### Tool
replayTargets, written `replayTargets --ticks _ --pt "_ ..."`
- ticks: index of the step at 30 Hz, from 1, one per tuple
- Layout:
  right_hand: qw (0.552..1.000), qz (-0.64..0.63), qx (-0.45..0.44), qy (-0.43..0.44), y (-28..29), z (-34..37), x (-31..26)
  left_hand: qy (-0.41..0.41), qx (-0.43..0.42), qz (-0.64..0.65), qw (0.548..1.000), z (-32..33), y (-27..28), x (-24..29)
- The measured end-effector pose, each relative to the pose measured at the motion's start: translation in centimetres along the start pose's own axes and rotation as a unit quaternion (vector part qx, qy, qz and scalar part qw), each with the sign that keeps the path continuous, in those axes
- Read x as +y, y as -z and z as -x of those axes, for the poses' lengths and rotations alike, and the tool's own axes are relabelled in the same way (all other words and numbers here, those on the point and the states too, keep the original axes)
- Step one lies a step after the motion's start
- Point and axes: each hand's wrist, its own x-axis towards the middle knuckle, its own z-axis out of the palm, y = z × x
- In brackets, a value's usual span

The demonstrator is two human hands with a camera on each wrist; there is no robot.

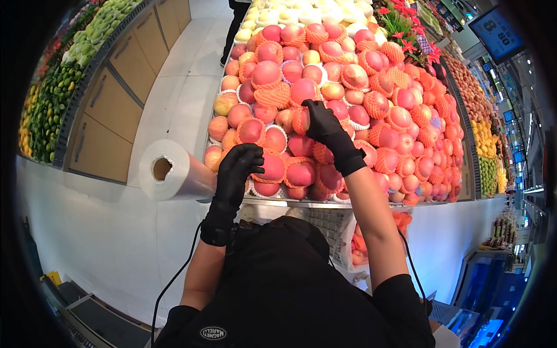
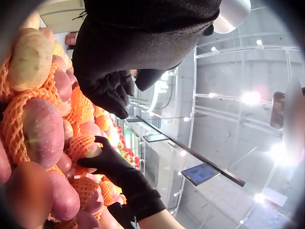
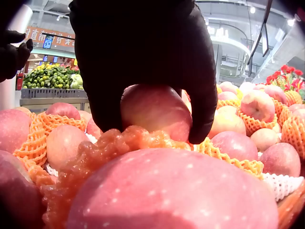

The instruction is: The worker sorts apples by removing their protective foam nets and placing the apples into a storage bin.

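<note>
My right hand (image 1: 328, 130), in a black glove, reaches into the middle of a heaped apple display. Its thumb and fingers grip an apple (image 3: 155, 112), seen between them in the right wrist view. An orange foam net covers part of this apple in the left wrist view. My left hand (image 1: 234, 174), gloved too, hovers over the front left edge of the heap with nothing in it. Its fingers (image 2: 112, 93) hang loosely curled, the thumb apart from them. Close below it lies a large red apple (image 1: 271, 166) in an orange net.
A roll of clear plastic bags (image 1: 174, 171) stands left of the display. Pale wrapped fruit (image 1: 307, 11) fills the far end, beside red flowers (image 1: 406, 35). Below the front edge, at right, hangs a bag (image 1: 357, 243) with orange nets. Across the aisle is a green fruit stand (image 1: 75, 64).
</note>
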Motion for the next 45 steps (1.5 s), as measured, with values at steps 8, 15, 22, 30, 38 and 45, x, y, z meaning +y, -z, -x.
replayTargets --ticks 8,15,22,30,38,45 --pt "0.988 -0.132 0.067 0.029 4.4 2.0 -1.3 0.009 -0.022 -0.017 1.000 -0.7 -0.3 0.8" --pt "0.975 -0.114 0.145 0.123 8.2 5.8 -6.5 0.097 -0.108 0.046 0.988 -2.2 -2.3 0.9" --pt "0.989 -0.016 0.094 0.115 8.5 9.3 -10.5 -0.024 -0.183 -0.184 0.965 -3.8 -4.2 -1.5" --pt "0.968 -0.210 0.137 -0.012 9.4 12.1 -11.7 0.015 -0.118 -0.089 0.989 -3.8 -5.1 -1.4" --pt "0.787 -0.561 0.101 -0.235 6.6 13.0 -10.7 -0.076 -0.166 -0.106 0.977 -3.8 -5.6 -1.1" --pt "0.759 -0.597 0.118 -0.230 5.4 12.8 -9.4 -0.040 -0.175 -0.074 0.981 -3.8 -5.4 -1.7"
